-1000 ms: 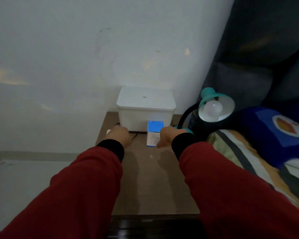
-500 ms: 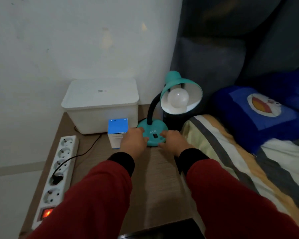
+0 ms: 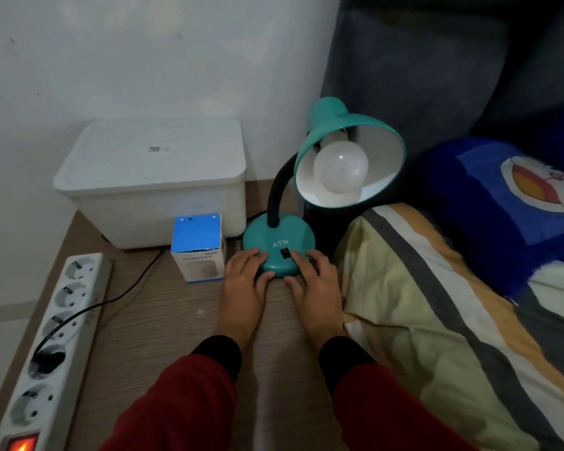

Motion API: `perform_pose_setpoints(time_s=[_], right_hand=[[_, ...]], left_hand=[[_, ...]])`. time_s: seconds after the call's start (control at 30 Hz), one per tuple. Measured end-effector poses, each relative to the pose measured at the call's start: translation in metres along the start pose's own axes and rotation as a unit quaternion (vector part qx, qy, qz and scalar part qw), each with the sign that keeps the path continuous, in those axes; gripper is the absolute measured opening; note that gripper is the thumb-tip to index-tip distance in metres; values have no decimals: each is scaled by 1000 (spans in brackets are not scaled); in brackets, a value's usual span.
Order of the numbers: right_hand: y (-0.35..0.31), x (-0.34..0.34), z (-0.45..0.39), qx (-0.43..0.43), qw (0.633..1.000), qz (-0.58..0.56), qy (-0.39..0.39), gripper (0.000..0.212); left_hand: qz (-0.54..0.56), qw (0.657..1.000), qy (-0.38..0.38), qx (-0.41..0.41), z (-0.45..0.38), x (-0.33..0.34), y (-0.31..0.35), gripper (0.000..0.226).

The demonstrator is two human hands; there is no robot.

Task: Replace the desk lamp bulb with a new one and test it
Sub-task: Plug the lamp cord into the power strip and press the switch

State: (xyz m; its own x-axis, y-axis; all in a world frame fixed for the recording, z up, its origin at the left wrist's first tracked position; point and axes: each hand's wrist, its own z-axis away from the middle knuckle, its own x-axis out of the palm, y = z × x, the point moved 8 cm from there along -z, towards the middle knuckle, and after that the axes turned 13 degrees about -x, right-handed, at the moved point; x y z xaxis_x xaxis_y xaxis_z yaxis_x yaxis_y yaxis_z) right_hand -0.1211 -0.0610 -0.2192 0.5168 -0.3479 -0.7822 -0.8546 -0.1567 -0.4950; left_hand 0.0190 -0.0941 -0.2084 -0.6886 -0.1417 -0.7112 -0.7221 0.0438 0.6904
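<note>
A teal desk lamp stands on the wooden table, its round base marked ATN with a black switch on the front. The teal shade faces me with a white bulb inside, unlit. My left hand rests fingers on the base's left front edge. On the right front edge lies my right hand, one finger beside the switch. Both hands touch the base without gripping it. A small blue and white box stands just left of the lamp.
A white lidded plastic bin sits against the wall behind the box. A white power strip with a lit red switch and one black plug lies along the table's left edge. Bedding and a blue pillow are at right.
The view swung right and down onto the lamp. Both hands moved from near the box and bin to the lamp base and now rest there.
</note>
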Motion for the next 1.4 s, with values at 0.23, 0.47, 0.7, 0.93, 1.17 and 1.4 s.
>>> perform_pose_setpoints(time_s=[0.23,0.47,0.7,0.93,1.17,1.4], right_hand=[[-4,-1,0,-24,997,73,19,42],[-2,2,0,-10,997,74,22,44],[-6,0,-1,-28,996,82,35,41],[-3,2,-1,-24,996,78,40,47],[-5,1,0,-29,995,89,44,46],[-4,2,-1,-27,995,90,36,47]], left_hand=[[24,1000,14,13,-2,3,-4,31],[55,998,24,21,-8,9,-7,26],[64,996,53,37,-9,11,-11,38],[67,995,56,42,-9,11,-12,37],[67,995,58,49,-9,12,-11,37],[63,995,62,55,-9,12,-10,36]])
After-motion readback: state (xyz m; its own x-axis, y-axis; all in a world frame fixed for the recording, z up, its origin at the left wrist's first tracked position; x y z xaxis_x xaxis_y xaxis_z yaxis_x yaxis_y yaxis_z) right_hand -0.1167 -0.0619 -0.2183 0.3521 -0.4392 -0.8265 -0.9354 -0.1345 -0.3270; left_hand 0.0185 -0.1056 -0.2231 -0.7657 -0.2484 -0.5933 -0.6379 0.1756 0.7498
